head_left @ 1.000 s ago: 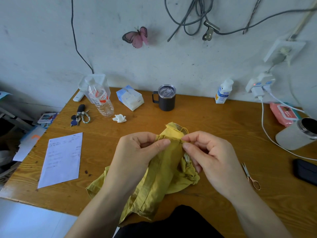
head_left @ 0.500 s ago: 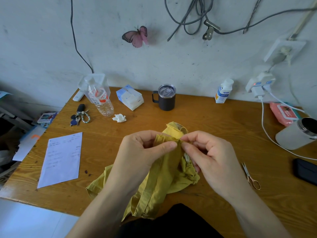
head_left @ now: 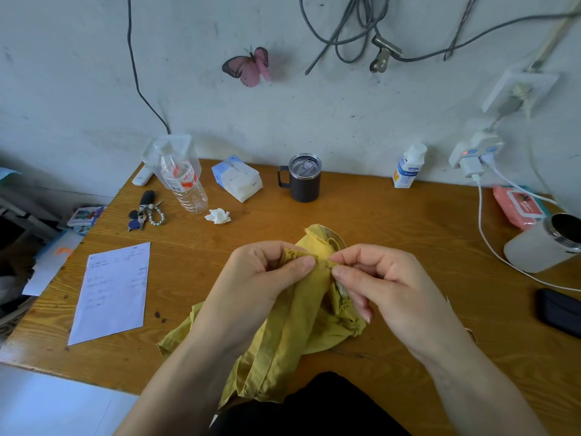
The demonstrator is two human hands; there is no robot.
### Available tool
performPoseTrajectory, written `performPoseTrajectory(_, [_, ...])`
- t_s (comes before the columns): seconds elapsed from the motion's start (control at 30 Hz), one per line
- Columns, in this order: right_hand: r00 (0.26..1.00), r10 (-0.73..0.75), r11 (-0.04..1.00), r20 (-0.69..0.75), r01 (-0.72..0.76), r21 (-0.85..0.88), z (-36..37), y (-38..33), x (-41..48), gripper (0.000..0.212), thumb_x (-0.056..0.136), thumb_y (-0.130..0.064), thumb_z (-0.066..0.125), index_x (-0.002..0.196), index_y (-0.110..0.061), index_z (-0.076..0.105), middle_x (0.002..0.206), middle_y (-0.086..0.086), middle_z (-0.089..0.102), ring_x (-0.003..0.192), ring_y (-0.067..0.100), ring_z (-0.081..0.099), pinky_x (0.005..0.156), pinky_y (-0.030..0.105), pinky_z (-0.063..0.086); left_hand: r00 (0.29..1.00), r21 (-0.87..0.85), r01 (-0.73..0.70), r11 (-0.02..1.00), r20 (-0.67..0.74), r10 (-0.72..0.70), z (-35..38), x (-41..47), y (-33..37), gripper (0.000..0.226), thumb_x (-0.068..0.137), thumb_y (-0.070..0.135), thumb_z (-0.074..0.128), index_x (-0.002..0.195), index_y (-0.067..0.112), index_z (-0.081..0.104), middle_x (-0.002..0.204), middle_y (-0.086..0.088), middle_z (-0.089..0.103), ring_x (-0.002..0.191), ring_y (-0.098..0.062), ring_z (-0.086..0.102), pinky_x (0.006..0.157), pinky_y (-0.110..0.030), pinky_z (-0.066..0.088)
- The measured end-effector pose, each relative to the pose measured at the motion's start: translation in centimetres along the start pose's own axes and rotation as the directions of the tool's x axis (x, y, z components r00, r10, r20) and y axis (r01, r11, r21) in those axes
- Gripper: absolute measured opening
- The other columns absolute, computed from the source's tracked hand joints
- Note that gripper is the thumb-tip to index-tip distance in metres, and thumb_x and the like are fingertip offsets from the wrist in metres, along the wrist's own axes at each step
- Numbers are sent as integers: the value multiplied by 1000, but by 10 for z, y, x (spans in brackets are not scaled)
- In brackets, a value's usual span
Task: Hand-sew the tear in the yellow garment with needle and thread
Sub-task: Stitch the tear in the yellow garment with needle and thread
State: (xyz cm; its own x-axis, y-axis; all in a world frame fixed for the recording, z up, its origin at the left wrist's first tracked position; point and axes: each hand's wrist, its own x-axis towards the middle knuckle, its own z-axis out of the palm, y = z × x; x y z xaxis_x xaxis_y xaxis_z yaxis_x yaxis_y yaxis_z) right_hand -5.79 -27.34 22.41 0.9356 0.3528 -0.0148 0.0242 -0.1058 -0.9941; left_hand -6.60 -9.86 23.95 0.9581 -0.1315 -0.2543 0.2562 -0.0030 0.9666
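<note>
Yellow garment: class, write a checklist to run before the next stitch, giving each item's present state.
1. Left hand pinches the top fold of the garment: ok.
2. Right hand pinches the same fold, beside the left: ok.
3. Needle in view: cannot tell, too small.
4. Thread free of tangles: cannot tell.
5. Garment lies on the table, apart from the mug: ok.

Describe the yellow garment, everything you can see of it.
The yellow garment looks like thin, creased mustard-yellow woven cloth with stitched seams and a frayed raw edge at its far end. It lies bunched on the wooden table, its near part hanging over the front edge. The left hand and right hand each pinch a raised fold near its far end. A pale patch shows beside the right hand. No needle or thread can be made out.
</note>
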Motion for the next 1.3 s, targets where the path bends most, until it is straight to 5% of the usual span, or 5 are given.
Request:
performPoseTrajectory(0.33, [996,74,968,55,-85,236,-2,4,2,11,80,-19,59,79,-13,68,45,-4,47,39,7,39,42,17,38,982,-234,162,959,133,-134,0,5,-2,25,68,20,69,84,1,74,83,-16,72,75,-22,69,72,-29,58])
performPoseTrajectory(0.6, [993,-105,994,-47,104,-25,7,6,0,12,86,-29,61,78,-19,62,51,-2,55,46,11,52,50,21,45,987,-228,158,961,58,-148,11,1,-7,19,63,18,70,73,2,74,70,-14,71,64,-20,67,60,-26,57])
performPoseTrajectory(0.97, [997,-78,992,4,77,100,2,10,3,10,86,-17,51,95,-19,56,63,-3,62,62,9,59,60,19,49,993,-290,97,952,95,-72,12,2,-12,15,67,18,69,72,5,75,71,-14,72,65,-20,70,61,-26,57])
performPoseTrajectory(1.17, [978,-137,985,-157,117,-128,4,10,3,15,79,-37,64,91,-29,60,75,-11,62,58,8,57,55,18,46,998,-208,55,977,-15,-60,8,5,-16,20,65,24,71,74,7,76,76,-14,74,69,-21,70,62,-25,56])
performPoseTrajectory(1.3, [886,-413,841,-213,280,-462,8,7,3,13,79,-29,67,90,-22,65,86,-10,58,62,5,51,57,10,40,997,-106,29,994,-67,-37,9,5,-18,26,62,32,70,74,10,76,77,-14,74,71,-24,71,64,-30,60])
